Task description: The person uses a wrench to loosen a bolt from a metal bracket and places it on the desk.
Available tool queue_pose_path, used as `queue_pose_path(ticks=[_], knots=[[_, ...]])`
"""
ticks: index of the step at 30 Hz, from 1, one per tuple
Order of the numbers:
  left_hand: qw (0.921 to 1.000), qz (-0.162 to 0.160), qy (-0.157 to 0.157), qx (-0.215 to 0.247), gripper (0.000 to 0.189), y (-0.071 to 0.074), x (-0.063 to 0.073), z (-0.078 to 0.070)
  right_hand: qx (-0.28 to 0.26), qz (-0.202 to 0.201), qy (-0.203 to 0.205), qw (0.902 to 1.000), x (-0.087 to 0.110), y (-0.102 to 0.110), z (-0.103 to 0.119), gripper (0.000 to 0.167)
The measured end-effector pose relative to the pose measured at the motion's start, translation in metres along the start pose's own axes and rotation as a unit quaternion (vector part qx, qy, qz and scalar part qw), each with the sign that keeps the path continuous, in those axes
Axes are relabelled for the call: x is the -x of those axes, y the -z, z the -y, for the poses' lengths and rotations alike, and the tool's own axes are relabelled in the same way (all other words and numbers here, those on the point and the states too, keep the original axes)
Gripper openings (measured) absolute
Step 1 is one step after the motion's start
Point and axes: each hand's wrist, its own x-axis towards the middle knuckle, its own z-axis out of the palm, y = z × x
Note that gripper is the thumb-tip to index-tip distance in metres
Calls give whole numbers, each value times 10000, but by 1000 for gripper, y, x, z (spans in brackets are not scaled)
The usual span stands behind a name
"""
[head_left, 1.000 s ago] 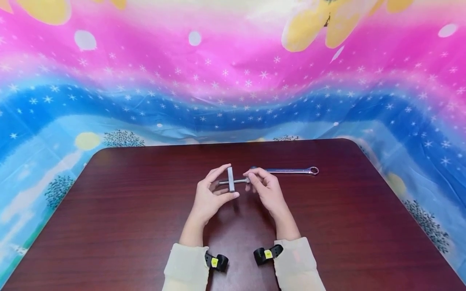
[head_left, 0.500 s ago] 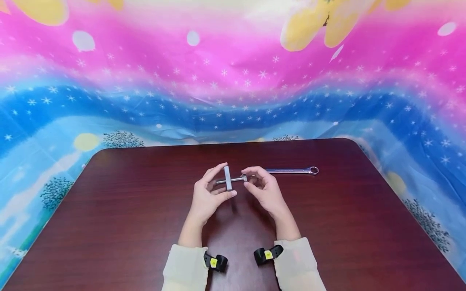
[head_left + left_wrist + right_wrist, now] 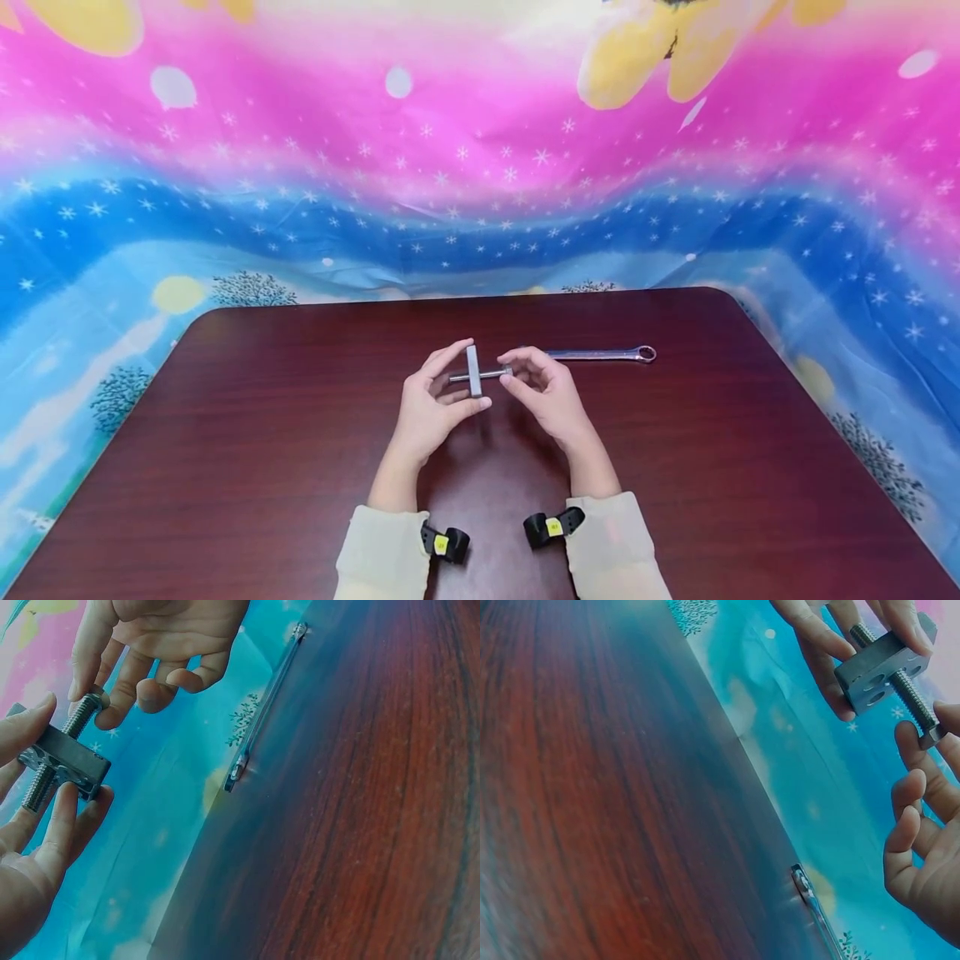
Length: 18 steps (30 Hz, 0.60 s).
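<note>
— Starting at the left hand (image 3: 429, 408)?

— Gripping a gray metal block (image 3: 474, 383) by its 2 ends, thumb at the near one and fingertip at the far one, well off the surface (image 3: 300, 417).

— And with the right hand (image 3: 551, 398)?

— Pinching the head of a threaded bolt (image 3: 492, 374) between thumb and index finger, with the other 3 fingers bent and apart from it.

— Passing where, that bolt?

— Straight through the block, with the tip sticking out toward the left palm. Look from the right wrist: more holes in the block's face.

— Farther out?

— Just past the right hand, to a shiny wrench (image 3: 600, 355) lying on the surface, ring end to the right, other end partly hidden behind fingers. Then, beyond the far edge, to a pink and blue cloth (image 3: 480, 200) printed with snowflakes.
</note>
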Motion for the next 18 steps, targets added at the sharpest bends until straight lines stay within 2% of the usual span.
queue_pose_path(ticks=[5,9,14,18], knots=[[10000,-43,5,5,74,-1,1,-1,-158,-89,-123,9998,1,0,0,21],[10000,2,35,-4,74,-2,2,-2,-313,-131,-164,9993,0,0,-2,24],[10000,-64,50,36,73,-1,2,-1,-153,-120,-5,9998,0,-1,-2,18],[9997,-208,65,96,75,1,2,-1,-1,-31,172,9998,1,-1,-2,27]])
